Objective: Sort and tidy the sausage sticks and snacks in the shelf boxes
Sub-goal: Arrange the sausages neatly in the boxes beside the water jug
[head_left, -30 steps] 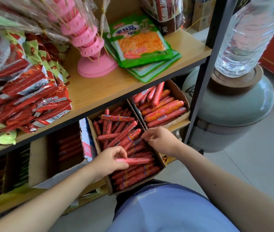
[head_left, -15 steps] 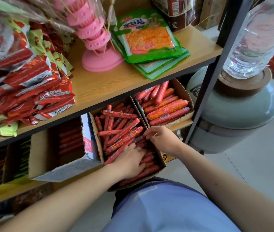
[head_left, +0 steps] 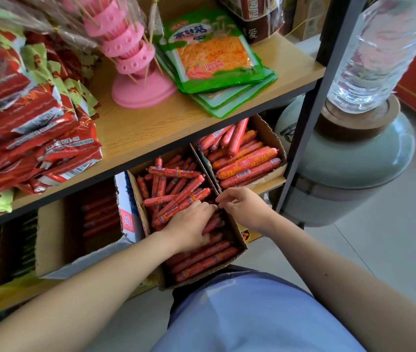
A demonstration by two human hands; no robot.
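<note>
The sausage sticks (head_left: 176, 196) are thin, in shiny red-orange wrappers with small pale labels. They fill the middle box (head_left: 238, 238) on the lower shelf (head_left: 269, 186). In the far half they lie jumbled and crossed, one set across the top. In the near half they lie in neat rows side by side.

The left hand (head_left: 191, 224) lies palm down on the sticks at the box's middle, fingers loosely spread and reaching far-right. The right hand (head_left: 246, 208) sits at the box's right wall, fingers curled and thumb close to them. I cannot tell whether it pinches the wall or a stick. The two hands' fingertips nearly meet.

Just right, a second box (head_left: 270, 138) holds thicker sausages (head_left: 247, 165).
</note>
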